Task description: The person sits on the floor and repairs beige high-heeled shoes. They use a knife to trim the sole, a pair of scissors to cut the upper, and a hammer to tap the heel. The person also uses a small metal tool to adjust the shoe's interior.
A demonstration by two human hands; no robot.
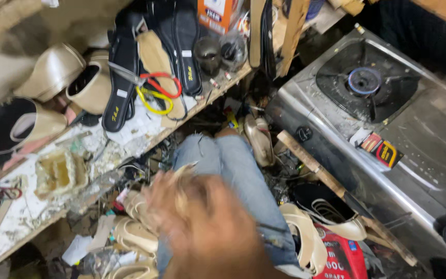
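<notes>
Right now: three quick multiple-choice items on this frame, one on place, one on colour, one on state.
1. Where is the stove?
A. right of the knee
B. on the bench
C. under the bench

2. Colours of the two scissor handles on the bench?
A. blue, green
B. red, yellow
C. black, white

3. Burner state?
A. flame showing
B. covered by a pot
C. bare, no flame

Answers:
A, the stove sits right of the jeans-clad knee.
B, the scissors on the bench show red and yellow loops.
C, the burner is bare and unlit.
</notes>
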